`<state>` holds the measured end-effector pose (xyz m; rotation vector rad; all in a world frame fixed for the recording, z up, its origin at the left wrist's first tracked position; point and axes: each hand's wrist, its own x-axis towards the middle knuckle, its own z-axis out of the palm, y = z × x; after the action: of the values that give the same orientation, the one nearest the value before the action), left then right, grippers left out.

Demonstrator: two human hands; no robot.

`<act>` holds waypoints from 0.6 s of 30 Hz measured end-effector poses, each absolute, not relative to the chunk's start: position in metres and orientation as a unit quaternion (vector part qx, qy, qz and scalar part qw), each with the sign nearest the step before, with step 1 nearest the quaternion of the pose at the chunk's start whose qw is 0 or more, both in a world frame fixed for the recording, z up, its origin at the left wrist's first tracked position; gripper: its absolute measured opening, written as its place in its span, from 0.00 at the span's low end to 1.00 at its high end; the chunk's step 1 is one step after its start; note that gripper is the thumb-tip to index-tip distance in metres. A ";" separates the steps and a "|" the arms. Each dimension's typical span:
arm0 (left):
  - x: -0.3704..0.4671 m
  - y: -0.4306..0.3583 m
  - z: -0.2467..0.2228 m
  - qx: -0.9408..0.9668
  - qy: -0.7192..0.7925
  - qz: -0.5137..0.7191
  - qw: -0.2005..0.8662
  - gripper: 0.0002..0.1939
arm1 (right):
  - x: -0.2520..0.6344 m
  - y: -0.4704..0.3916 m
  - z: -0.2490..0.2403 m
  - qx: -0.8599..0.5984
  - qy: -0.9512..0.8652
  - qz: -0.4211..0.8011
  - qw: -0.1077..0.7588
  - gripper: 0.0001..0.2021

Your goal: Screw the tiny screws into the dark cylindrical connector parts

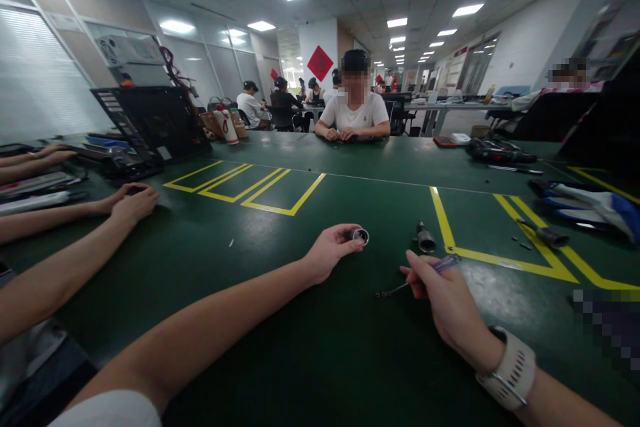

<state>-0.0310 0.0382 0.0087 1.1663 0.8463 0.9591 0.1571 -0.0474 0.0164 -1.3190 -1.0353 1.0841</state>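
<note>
My left hand [330, 252] is closed around a short, hollow round metal part [361, 236], its open end turned to the right. A screwdriver with a translucent purplish handle [447, 263] lies in my right hand [445, 297], the fingers wrapped round it. Its thin shaft points down to the left, and small dark bits sit at the tip, too small to name. Between and beyond my hands, a dark metal cup-shaped part with a narrow stem [425, 240] rests on the green table [300, 320]. My fingers are apart from it.
Yellow tape [515, 261] marks areas on the table. Another stemmed metal part [550, 235] and small dark pieces [523, 245] lie at right, near blue-and-white gloves [595, 207]. A neighbour's hands [133, 200] are at left. A person [355, 113] sits opposite.
</note>
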 end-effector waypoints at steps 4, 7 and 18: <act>-0.032 0.038 0.012 0.515 0.369 0.419 0.650 0.18 | 0.159 -0.048 0.014 -0.576 -0.473 0.424 0.514 0.22; -0.033 0.038 0.013 0.524 0.368 0.409 0.650 0.18 | 0.156 -0.049 0.020 -0.585 -0.499 0.401 0.498 0.23; -0.032 0.035 0.011 0.514 0.349 0.442 0.647 0.26 | 0.152 -0.060 0.028 -0.604 -0.596 0.261 0.460 0.24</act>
<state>-0.0316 0.0353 0.0107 1.1683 0.7948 1.0060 0.1524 -0.0601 0.0281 -1.4881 -1.4664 0.6435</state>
